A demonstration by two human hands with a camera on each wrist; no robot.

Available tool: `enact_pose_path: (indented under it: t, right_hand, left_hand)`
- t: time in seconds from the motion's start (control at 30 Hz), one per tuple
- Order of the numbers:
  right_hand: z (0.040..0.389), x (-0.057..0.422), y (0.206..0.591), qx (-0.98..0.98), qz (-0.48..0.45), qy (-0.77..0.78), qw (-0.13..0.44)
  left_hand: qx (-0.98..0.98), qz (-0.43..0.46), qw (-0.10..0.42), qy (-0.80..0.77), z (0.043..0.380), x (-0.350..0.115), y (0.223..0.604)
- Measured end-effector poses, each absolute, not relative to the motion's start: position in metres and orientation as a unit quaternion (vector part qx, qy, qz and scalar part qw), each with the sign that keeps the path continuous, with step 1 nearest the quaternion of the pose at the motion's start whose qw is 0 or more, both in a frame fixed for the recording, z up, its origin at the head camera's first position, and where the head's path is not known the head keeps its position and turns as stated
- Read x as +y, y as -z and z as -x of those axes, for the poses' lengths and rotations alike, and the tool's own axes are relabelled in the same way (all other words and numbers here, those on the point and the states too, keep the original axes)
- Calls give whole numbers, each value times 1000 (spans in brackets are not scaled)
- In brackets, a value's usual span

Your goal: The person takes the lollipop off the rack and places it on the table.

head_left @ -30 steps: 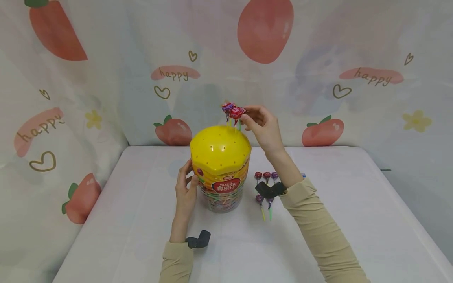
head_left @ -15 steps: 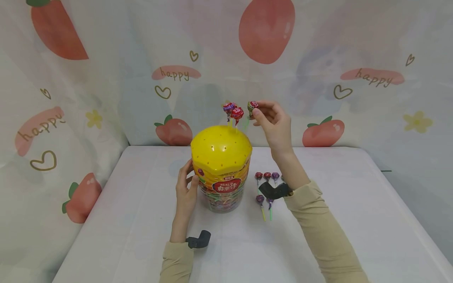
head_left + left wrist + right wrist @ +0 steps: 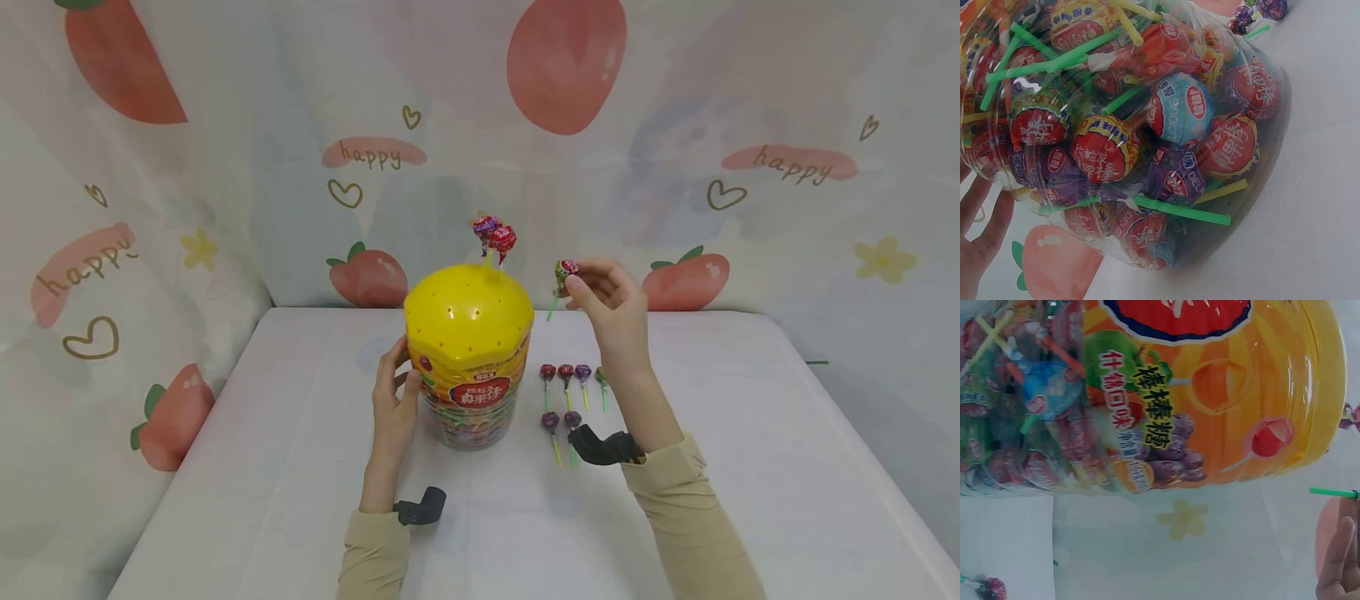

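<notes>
A clear tub [image 3: 480, 421] full of wrapped lollipops stands upright on the table under a domed yellow lid [image 3: 468, 321] with small holes. Two lollipops [image 3: 502, 240] stick up from the back of that lid. My left hand [image 3: 393, 408] rests against the tub's left side, its straight fingers [image 3: 988, 231] touching the plastic. Right of the lid, in the air, my right hand [image 3: 617, 308] pinches a green-and-red wrapped lollipop [image 3: 564, 272] by its head, the green stick [image 3: 1329, 492] pointing down to the left.
Right of the tub, lollipops lie in two rows on the white table [image 3: 262, 467]: several in the back row [image 3: 566, 375], two in the front row [image 3: 551, 422]. A fruit-printed cloth [image 3: 450, 100] hangs behind and at the sides.
My right hand has drawn the green-and-red lollipop out of the lid, then moved right and down with it. More of the back row on the table shows now. My left hand stays put.
</notes>
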State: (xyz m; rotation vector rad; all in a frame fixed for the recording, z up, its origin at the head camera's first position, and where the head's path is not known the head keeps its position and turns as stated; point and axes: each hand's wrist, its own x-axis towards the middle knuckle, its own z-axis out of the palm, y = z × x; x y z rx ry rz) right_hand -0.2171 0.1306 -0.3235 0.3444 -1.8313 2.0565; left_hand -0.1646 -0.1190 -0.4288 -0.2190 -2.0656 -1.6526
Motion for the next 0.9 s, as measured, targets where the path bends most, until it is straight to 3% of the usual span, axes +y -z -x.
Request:
enact_pose_path:
  t: [0.6, 0.9]
  right_hand:
    - [185, 149, 366, -643, -68, -745, 166]
    - [178, 158, 395, -671, -34, -731, 117]
  left_hand:
    - [-754, 83, 239, 606, 164, -119, 428]
    - [-755, 80, 235, 607, 164, -119, 428]
